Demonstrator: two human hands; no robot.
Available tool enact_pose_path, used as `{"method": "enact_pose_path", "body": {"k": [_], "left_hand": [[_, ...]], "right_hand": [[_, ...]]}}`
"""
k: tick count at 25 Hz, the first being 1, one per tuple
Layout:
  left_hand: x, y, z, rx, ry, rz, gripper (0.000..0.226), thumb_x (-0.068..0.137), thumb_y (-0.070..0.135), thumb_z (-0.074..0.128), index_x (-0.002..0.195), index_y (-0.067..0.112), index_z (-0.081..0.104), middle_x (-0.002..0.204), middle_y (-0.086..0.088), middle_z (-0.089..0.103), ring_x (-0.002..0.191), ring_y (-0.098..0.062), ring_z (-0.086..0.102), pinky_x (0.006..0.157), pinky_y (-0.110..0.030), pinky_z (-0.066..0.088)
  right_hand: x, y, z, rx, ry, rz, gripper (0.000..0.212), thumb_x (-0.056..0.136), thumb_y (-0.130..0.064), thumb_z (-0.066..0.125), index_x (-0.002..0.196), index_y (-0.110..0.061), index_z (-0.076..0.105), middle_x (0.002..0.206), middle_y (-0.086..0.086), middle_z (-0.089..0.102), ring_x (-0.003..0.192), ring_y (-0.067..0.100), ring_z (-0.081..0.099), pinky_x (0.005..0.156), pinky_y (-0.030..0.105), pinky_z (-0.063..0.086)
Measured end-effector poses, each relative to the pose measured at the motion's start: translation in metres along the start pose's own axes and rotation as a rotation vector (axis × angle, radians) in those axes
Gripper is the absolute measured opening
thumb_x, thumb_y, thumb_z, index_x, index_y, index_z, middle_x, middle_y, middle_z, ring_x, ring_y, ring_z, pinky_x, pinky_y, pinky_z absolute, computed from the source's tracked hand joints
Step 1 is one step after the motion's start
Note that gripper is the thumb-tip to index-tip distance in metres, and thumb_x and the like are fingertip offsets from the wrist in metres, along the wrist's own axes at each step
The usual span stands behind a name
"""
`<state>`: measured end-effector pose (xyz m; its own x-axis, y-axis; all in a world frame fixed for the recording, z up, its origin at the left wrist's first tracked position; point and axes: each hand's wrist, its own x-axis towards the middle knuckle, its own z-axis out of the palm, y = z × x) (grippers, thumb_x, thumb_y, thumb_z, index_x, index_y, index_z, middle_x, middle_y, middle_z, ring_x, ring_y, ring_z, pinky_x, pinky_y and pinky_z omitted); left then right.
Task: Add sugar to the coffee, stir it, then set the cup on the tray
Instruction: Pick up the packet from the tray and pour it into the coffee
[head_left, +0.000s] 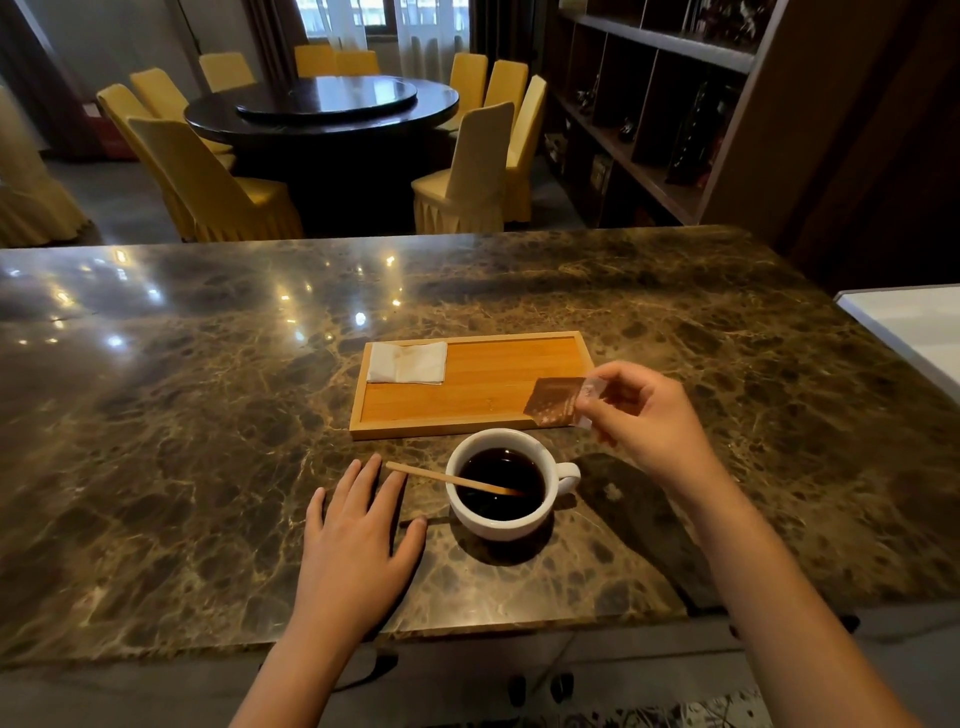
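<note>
Sugar is the step in hand, by my reading: the right hand (641, 415) pinches a small brown packet (555, 401) by one end between thumb and fingertips, holding it in the air over the near right corner of the wooden tray (467, 387) — not yet over the cup (501, 486). Whether the packet is torn open I cannot tell. The white cup stands on the marble counter (208, 415) just in front of the tray, full of dark coffee, handle to the right, with a wooden stir stick (452, 479) leaning in it and jutting out leftwards over the rim. The left hand (358, 540) lies flat and open on the counter beside the cup, gripping nothing, its fingertips near the stick's free end.

To pour well, the packet should come above the middle of the coffee, open end down, and low — so no grains scatter onto the counter. The left hand could steady the cup. A folded white napkin (408, 362) fills the tray's far left corner; the rest is free for the cup.
</note>
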<state>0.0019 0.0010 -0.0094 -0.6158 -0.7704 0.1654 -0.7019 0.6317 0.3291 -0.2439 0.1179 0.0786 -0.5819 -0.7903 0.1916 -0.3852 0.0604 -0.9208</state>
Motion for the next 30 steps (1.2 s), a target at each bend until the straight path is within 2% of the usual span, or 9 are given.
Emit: {"method": "enact_pose_path", "body": {"k": [4, 6, 9, 15, 19, 21, 25, 28, 30], "left_hand": [[0.000, 0.000, 0.000, 0.012, 0.002, 0.004, 0.056, 0.088, 0.050, 0.039, 0.139, 0.028, 0.030, 0.154, -0.001, 0.023, 0.143, -0.016, 0.009, 0.116, -0.049, 0.008], [0.000, 0.000, 0.000, 0.009, 0.003, 0.007, 0.056, 0.088, 0.050, 0.040, 0.139, 0.027, 0.031, 0.153, -0.001, 0.024, 0.143, -0.016, 0.010, 0.116, -0.050, 0.008], [0.000, 0.000, 0.000, 0.001, 0.005, 0.009, 0.056, 0.088, 0.049, 0.040, 0.139, 0.026, 0.032, 0.153, -0.002, 0.025, 0.142, -0.017, 0.010, 0.116, -0.050, 0.008], [0.000, 0.000, 0.000, 0.005, 0.002, 0.010, 0.056, 0.089, 0.049, 0.040, 0.139, 0.027, 0.032, 0.153, -0.002, 0.025, 0.142, -0.017, 0.010, 0.116, -0.050, 0.008], [0.000, 0.000, -0.001, 0.006, 0.006, 0.015, 0.055, 0.088, 0.048, 0.041, 0.138, 0.026, 0.033, 0.153, -0.003, 0.026, 0.142, -0.017, 0.012, 0.116, -0.050, 0.008], [0.000, 0.001, -0.001, 0.006, 0.004, 0.011, 0.056, 0.088, 0.048, 0.041, 0.139, 0.026, 0.032, 0.153, -0.003, 0.025, 0.142, -0.017, 0.011, 0.116, -0.049, 0.008], [0.001, 0.000, 0.000, 0.019, -0.003, 0.007, 0.056, 0.089, 0.050, 0.039, 0.139, 0.027, 0.030, 0.153, -0.002, 0.023, 0.142, -0.016, 0.009, 0.116, -0.048, 0.007], [0.001, 0.000, 0.000, 0.015, -0.001, 0.005, 0.056, 0.088, 0.050, 0.038, 0.139, 0.027, 0.030, 0.153, -0.002, 0.023, 0.142, -0.016, 0.009, 0.116, -0.048, 0.007], [0.000, -0.001, 0.001, 0.020, 0.001, 0.006, 0.056, 0.088, 0.050, 0.038, 0.139, 0.028, 0.029, 0.154, -0.001, 0.023, 0.142, -0.016, 0.008, 0.116, -0.048, 0.007]], "right_hand": [[0.000, -0.012, 0.004, -0.362, -0.083, -0.274, 0.012, 0.086, -0.007, 0.060, 0.088, -0.017, 0.066, 0.082, -0.008, 0.065, 0.070, -0.003, 0.054, 0.063, 0.007, 0.041], [0.000, -0.017, 0.005, -0.444, -0.132, -0.376, 0.013, 0.086, -0.006, 0.059, 0.093, -0.014, 0.067, 0.088, -0.003, 0.067, 0.075, -0.002, 0.054, 0.067, 0.005, 0.040], [0.000, -0.023, 0.005, -0.494, -0.167, -0.429, 0.015, 0.087, -0.008, 0.060, 0.098, -0.013, 0.068, 0.093, 0.000, 0.069, 0.085, 0.008, 0.058, 0.069, 0.006, 0.039], [0.002, -0.029, 0.005, -0.479, -0.208, -0.477, 0.013, 0.087, -0.009, 0.060, 0.097, -0.013, 0.069, 0.091, 0.002, 0.069, 0.086, 0.013, 0.060, 0.071, 0.022, 0.045], [0.003, -0.027, 0.007, -0.471, -0.195, -0.478, 0.012, 0.087, -0.008, 0.059, 0.094, -0.012, 0.069, 0.089, 0.006, 0.070, 0.084, 0.021, 0.062, 0.070, 0.041, 0.052], [0.003, -0.025, 0.009, -0.469, -0.198, -0.480, 0.014, 0.086, -0.006, 0.060, 0.094, -0.012, 0.069, 0.089, 0.006, 0.070, 0.084, 0.021, 0.063, 0.071, 0.044, 0.053], [0.003, -0.023, 0.013, -0.464, -0.185, -0.487, 0.014, 0.085, -0.005, 0.061, 0.095, -0.011, 0.069, 0.089, 0.006, 0.071, 0.084, 0.020, 0.064, 0.073, 0.037, 0.054], [0.001, -0.017, 0.017, -0.384, -0.121, -0.415, 0.014, 0.086, -0.004, 0.060, 0.093, -0.012, 0.069, 0.086, 0.000, 0.070, 0.080, 0.014, 0.063, 0.072, 0.018, 0.049], [0.000, -0.012, 0.019, -0.241, -0.052, -0.275, 0.016, 0.088, -0.007, 0.058, 0.093, -0.018, 0.068, 0.082, -0.009, 0.067, 0.071, 0.006, 0.061, 0.062, 0.009, 0.047]]}}
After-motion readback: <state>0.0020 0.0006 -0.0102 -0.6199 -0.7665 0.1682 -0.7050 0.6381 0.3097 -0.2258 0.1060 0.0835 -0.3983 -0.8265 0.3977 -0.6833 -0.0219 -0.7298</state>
